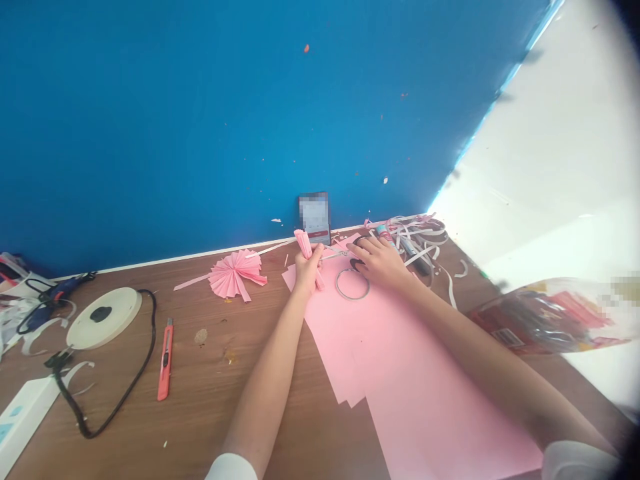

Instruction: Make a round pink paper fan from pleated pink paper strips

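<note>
My left hand [307,268] is closed around a narrow bundle of pleated pink paper [302,241], whose ends stick out above and below the fist. In my right hand [384,263] is a pair of scissors [333,255]; the fingers are in the dark handles and the blades point left at the bundle. Whether the blades touch the paper I cannot tell. Large pink paper sheets [360,347] lie beneath both hands. A thin metal ring [353,298] rests on them just below the scissors. Left of my left hand lies a pleated pink paper fan [235,273] with strips attached.
A phone [315,215] leans on the blue wall. Paper strips [425,230] heap at the back right, near a plastic bag [545,317]. On the left lie a red utility knife [165,360], a round cream device [105,320], a black cable [135,393] and a white power strip [25,417].
</note>
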Available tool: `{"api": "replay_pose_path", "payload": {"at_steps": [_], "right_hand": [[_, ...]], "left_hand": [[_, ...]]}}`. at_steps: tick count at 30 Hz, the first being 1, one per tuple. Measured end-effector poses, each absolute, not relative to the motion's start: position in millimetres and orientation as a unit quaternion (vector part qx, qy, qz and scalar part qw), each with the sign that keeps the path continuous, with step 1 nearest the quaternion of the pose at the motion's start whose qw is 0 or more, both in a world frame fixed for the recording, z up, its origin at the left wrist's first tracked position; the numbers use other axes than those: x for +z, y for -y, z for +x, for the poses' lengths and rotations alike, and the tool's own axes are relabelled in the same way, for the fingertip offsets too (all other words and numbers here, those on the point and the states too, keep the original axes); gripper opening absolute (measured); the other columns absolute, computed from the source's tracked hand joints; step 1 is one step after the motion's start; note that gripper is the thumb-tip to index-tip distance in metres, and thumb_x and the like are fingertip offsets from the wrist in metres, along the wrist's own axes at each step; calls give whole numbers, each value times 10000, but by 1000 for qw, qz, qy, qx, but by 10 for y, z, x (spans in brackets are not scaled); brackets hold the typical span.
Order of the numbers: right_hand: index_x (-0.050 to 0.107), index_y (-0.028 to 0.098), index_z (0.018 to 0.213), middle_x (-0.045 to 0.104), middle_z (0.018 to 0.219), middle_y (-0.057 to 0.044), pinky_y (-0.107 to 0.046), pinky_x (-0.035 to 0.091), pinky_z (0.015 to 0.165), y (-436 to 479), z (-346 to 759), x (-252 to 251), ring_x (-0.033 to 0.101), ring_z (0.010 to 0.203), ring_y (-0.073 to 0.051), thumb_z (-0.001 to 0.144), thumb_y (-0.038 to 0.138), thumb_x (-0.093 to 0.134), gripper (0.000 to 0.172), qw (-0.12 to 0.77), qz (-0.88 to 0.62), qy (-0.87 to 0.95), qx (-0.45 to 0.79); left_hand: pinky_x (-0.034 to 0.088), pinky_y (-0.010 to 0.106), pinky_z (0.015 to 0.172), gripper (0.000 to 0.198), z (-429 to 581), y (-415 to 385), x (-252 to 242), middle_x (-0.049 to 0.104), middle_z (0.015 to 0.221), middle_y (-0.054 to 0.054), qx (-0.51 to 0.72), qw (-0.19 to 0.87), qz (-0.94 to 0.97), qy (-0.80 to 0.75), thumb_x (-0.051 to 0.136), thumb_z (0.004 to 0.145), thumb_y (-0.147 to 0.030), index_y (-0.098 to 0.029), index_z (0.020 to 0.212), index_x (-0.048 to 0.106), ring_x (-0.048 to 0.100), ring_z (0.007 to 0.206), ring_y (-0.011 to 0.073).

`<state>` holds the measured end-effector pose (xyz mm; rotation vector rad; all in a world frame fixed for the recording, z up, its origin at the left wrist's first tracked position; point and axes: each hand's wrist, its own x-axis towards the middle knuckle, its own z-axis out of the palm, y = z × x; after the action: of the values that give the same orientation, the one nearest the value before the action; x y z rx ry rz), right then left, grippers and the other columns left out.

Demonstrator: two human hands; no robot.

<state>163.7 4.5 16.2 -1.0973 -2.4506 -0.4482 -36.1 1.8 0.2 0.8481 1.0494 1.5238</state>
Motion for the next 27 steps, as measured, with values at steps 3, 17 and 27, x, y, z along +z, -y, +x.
{"api": "replay_pose_path", "payload": {"at_steps": [3,17,27], "right_hand": [[549,164,1211,595,1009,-111,-372,334,805,-73,1669,145,478,943,-259,842,199,484,376,241,-422,857,-170],[575,168,1179,605,971,-99,-357,382,797,-97,1680,60,505,924,-259,814,228,501,377,319,-473,812,-124],[554,179,1206,603,998,-107,-366,353,795,-38,1641,100,490,935,-255,854,228,477,364,270,-432,841,-181]], "left_hand": [[277,178,420,275,-374,-33,-14,414,530,-62,654,512,348,-435,716,671,-372,-153,791,600,372,428,32],[311,190,426,390,-388,-39,-24,630,771,42,622,530,392,-422,664,716,-475,-138,911,676,466,473,36],[318,193,429,262,-393,-31,-38,581,664,7,610,523,416,-426,719,662,-355,-136,775,631,487,489,56]]}}
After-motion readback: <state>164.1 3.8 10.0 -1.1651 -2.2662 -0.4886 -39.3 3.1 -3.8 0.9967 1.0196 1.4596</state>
